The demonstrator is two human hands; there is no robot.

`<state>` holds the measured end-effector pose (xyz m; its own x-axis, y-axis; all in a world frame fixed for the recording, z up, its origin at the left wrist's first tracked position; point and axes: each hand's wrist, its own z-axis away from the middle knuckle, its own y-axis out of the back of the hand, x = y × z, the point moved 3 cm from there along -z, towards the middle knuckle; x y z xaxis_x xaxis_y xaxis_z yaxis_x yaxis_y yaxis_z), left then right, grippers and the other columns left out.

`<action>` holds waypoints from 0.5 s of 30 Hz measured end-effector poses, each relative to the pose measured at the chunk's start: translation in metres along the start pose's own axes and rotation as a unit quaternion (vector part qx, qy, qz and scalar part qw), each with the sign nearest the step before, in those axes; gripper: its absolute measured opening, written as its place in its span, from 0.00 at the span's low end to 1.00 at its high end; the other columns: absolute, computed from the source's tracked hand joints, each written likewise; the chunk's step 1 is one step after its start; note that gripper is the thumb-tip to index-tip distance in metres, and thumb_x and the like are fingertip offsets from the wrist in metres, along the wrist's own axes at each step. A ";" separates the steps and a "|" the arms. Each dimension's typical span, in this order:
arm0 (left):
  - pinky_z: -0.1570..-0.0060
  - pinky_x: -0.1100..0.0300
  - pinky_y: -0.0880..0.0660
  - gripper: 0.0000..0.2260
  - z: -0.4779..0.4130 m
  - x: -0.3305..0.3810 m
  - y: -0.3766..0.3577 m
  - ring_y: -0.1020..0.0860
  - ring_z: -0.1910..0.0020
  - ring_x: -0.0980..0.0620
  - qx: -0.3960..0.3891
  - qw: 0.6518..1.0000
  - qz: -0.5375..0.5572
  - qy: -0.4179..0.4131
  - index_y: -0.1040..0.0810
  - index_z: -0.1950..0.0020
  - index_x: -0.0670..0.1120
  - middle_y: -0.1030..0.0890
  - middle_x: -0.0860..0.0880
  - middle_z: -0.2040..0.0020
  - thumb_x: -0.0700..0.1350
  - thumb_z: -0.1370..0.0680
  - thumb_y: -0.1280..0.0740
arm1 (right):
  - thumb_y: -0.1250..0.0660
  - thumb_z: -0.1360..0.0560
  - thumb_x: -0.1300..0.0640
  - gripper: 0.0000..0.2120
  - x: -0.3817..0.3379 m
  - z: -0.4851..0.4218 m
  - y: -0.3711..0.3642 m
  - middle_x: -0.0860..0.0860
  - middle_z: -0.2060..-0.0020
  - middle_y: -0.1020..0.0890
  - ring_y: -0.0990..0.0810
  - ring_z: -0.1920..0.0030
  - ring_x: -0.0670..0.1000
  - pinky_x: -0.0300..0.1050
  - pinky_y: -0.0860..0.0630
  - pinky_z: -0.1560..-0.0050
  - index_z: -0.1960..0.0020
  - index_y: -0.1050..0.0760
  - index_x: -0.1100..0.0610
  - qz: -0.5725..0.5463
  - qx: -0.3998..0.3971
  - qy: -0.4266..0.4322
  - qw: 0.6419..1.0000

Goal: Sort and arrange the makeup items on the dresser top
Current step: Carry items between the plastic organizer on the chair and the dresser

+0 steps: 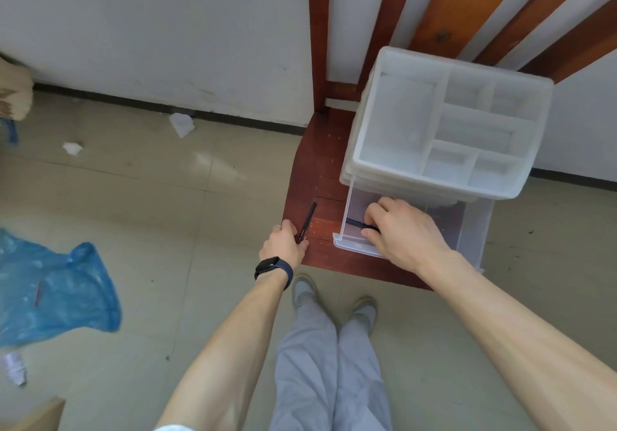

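A translucent white plastic organizer (447,123) with several open top compartments stands on a reddish-brown wooden dresser top (317,177). Its clear bottom drawer (347,240) is pulled out toward me. My right hand (400,230) is inside the drawer, fingers curled round a thin black makeup pencil (355,222). My left hand (283,243), with a ring and a dark wristband, pinches the near end of a second thin black makeup pencil (309,218) lying on the wood left of the drawer.
A wooden slatted frame (467,13) rises behind the organizer against a white wall. On the tiled floor lie a blue plastic bag (56,293), crumpled white paper scraps (182,123) and a wrapper (15,369). My legs and shoes stand at the dresser's front edge.
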<state>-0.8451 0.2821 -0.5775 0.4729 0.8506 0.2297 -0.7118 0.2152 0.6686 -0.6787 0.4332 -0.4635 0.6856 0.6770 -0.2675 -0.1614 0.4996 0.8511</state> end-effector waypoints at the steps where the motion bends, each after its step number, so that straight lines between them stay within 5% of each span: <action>1: 0.50 0.50 0.23 0.14 0.000 0.001 0.000 0.22 0.48 0.40 -0.004 1.000 -0.005 0.001 0.29 0.44 0.49 0.24 0.46 0.44 0.53 0.23 0.31 | 0.36 0.19 0.46 0.11 0.000 0.002 0.000 0.50 0.47 0.22 0.24 0.45 0.55 0.48 0.27 0.54 0.43 0.25 0.53 -0.002 0.006 -0.001 1.000; 10: 0.51 0.54 0.26 0.14 0.026 0.007 0.024 0.22 0.46 0.43 -0.011 1.000 0.003 0.013 0.28 0.38 0.50 0.23 0.46 0.42 0.51 0.22 0.35 | 0.36 0.18 0.50 0.10 0.007 0.044 0.027 0.49 0.49 0.23 0.24 0.49 0.53 0.45 0.30 0.58 0.43 0.24 0.56 -0.096 0.120 -0.020 0.988; 13: 0.47 0.54 0.24 0.13 0.042 0.014 0.045 0.22 0.45 0.45 0.004 0.999 0.046 -0.004 0.27 0.38 0.49 0.22 0.46 0.41 0.48 0.22 0.35 | 0.33 0.19 0.53 0.07 0.014 0.076 0.044 0.46 0.52 0.23 0.24 0.53 0.46 0.40 0.28 0.54 0.45 0.22 0.56 -0.227 0.224 -0.051 0.946; 15: 0.48 0.58 0.28 0.14 0.056 0.024 0.060 0.22 0.43 0.46 0.037 0.996 0.083 -0.025 0.27 0.37 0.48 0.22 0.46 0.40 0.47 0.22 0.35 | 0.31 0.20 0.53 0.03 0.023 0.103 0.052 0.40 0.53 0.23 0.23 0.53 0.40 0.29 0.30 0.52 0.47 0.24 0.48 -0.338 0.293 -0.114 0.887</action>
<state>-0.8476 0.2880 -0.4918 0.3795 0.8456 0.3753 -0.7429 0.0368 0.6683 -0.5986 0.4189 -0.3784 0.6220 0.1693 -0.7645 0.6921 0.3377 0.6379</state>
